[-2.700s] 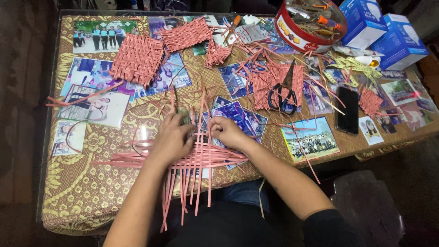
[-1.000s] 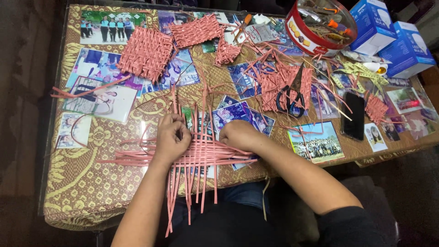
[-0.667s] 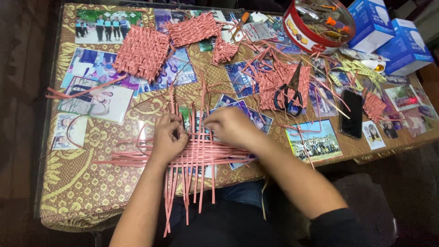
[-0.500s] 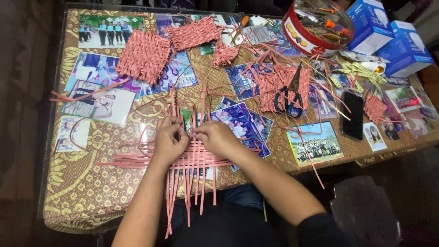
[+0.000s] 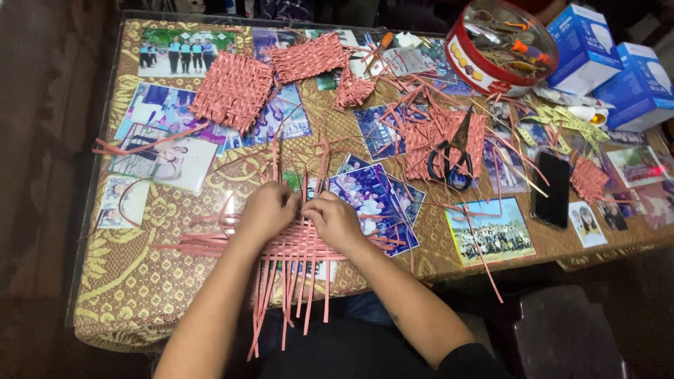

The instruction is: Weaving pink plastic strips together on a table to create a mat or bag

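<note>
Low in the frame's centre, left hand and right hand press fingers-down, side by side, onto the half-woven mat of pink paper strips, likely pinning crossings flat. Neither hand grips; black-handled scissors lie at centre right, within reach.

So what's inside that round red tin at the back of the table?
The red tin holds a jumble of small tools, some with orange handles. Whatever lies beneath them is hidden.

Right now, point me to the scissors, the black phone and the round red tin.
scissors (image 5: 453, 158), head view, on the black handle loops.
black phone (image 5: 553, 189), head view, middle of its dark screen.
round red tin (image 5: 469, 62), head view, on its red side wall.
</note>
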